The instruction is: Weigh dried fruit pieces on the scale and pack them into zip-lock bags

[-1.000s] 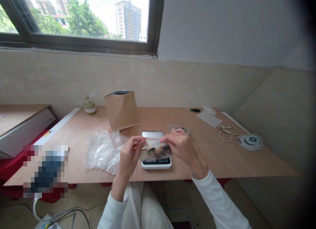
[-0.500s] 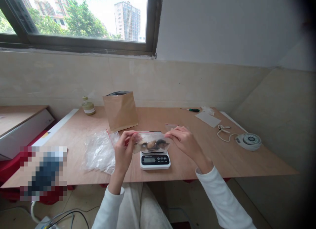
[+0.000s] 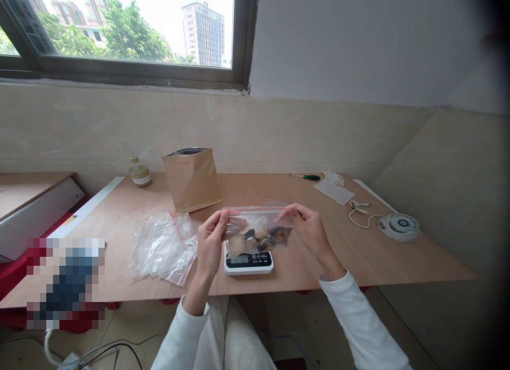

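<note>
Grip of left hand [image 3: 210, 241] pinched left top corner of small zip bag [image 3: 258, 229]; grip of right hand [image 3: 313, 233] pinched right top corner. Bag stretched flat between hands, held upright above digital scale [image 3: 248, 261], dark and tan pieces gathered in its lower part. Scale sat on wooden surface [image 3: 319, 253] near front edge. Pile of empty clear bags [image 3: 163, 246] lay left of scale. Brown paper pouch [image 3: 192, 179] stood behind; small bottle [image 3: 139, 172] further left; screwdriver [image 3: 306, 176] at back
</note>
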Demonstrator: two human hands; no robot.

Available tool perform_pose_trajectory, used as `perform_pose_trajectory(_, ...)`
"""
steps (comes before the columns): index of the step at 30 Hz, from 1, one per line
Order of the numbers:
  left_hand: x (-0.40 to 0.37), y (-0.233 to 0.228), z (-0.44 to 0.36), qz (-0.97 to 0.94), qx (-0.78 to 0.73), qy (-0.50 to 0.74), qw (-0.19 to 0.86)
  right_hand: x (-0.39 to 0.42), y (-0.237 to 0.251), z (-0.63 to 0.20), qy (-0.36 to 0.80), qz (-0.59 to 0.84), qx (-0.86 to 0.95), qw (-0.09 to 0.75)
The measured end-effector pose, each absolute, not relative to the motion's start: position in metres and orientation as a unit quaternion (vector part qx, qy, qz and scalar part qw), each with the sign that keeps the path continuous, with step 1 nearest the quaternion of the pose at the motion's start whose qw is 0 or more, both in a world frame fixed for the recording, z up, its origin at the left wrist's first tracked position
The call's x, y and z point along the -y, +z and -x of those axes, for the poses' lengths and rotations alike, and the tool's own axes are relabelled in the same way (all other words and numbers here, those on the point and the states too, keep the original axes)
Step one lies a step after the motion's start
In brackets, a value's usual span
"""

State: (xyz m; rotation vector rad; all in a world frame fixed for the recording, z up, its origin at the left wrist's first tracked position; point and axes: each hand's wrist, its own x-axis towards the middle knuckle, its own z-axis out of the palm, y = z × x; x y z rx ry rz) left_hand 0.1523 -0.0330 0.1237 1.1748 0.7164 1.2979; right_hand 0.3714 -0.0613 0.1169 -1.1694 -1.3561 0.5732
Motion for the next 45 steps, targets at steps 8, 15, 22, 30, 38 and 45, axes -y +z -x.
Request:
perform_pose_trajectory(8,0.006,0.127,-0.163,-0.614,-0.337,0.498,0.512,0.035,0.096,-0.445,0.217,0.595,0.455,0.626)
perform_pose_trajectory(15,-0.065,0.173,-0.14,-0.623,-0.497,0.604,0.013,0.023,0.033,-0.491,0.032,0.782,0.416,0.463)
perform_pose_trajectory(22,-0.148,0.183,-0.097,-0.595,-0.595,0.534,-0.081,0.031,-0.015,-0.461,-0.095,0.804,0.5,0.307)
perform_pose_trajectory(30,-0.125,0.155,-0.083,-0.606,-0.561,0.557,-0.084,0.014,-0.009,-0.434,-0.042,0.796,0.557,0.232)
perform_pose_trajectory(38,-0.03,0.142,-0.076,-0.661,-0.523,0.531,0.093,0.033,0.118,-0.288,-0.072,0.436,0.827,0.348)
perform_pose_trajectory(45,-0.004,0.122,-0.065,-0.641,-0.523,0.548,0.122,0.027,0.118,-0.231,-0.044,0.466,0.865,0.183)
